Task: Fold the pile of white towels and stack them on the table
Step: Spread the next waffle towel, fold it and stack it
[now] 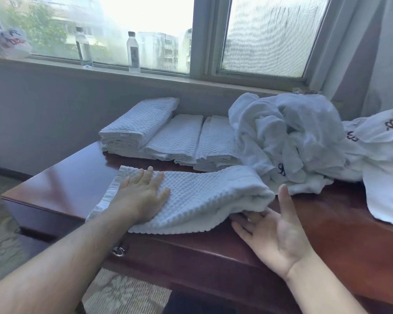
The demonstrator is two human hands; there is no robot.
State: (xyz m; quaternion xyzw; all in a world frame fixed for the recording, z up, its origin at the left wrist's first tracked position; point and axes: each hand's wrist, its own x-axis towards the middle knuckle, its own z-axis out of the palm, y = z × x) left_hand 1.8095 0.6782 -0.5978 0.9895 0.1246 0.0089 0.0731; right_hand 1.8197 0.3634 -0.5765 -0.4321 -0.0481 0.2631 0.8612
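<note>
The left hand (141, 196) lies flat, palm down, fingers straight and a little spread, pressing on the left half of a waffle-weave towel (197, 196). There is no grip here, only weight on the cloth. The right hand (275, 232) is turned palm up with the thumb raised, its fingers straight and slipped under the rounded right fold of the same towel, so the fingertips are hidden beneath the cloth. Neither hand is curled round anything.

The towel between the two hands is folded into a long band and lies near the front edge of the dark red worktop (327, 223), its near edge overhanging slightly. Just below the left wrist, a metal drawer handle (118, 251) shows on the front of the worktop.

Beyond the hands, against the wall, three stacks of folded towels (175, 137) sit side by side, touching one another; the leftmost is the tallest. To the right of those, past the right hand, a loose pile of crumpled white towels (288, 137) is heaped up, some bearing a dark embroidered mark. Further right, another white cloth (386, 177) hangs over the front edge.

On the window sill (168, 80) above stand two clear bottles (133, 52), and a white plastic bag (7, 44) sits at the far left.
</note>
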